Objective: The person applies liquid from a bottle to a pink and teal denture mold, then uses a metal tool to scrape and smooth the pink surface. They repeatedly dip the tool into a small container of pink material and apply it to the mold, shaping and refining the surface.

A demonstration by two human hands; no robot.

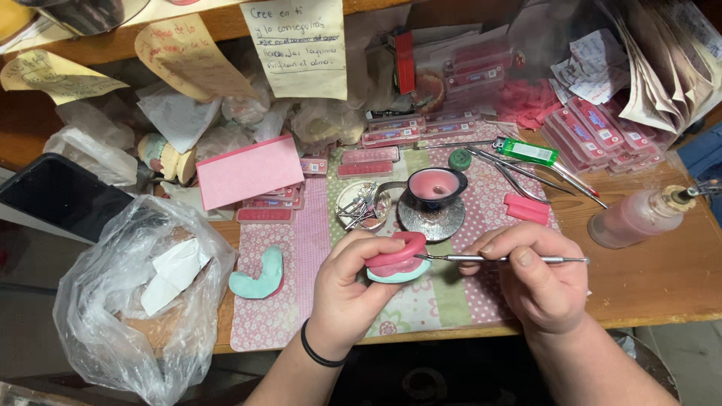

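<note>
My left hand [347,289] grips a dental cast [397,261], a pale green base with a pink wax rim on top, just above the patterned mat [444,301]. My right hand [535,280] pinches a thin metal carving tool [502,259] held level, its tip touching the right side of the pink wax. A second green and pink cast [258,275] lies on the mat to the left. Behind the hands sits a small metal bowl of pink wax [434,188] on a round metal base.
A crinkled plastic bag [128,301] hangs at the left edge. A dark phone [60,197], pink card [250,171], flat pink boxes [594,128], a green lighter [528,151], metal instruments [526,177], a spirit lamp bottle [639,216] and paper notes [297,49] crowd the wooden bench.
</note>
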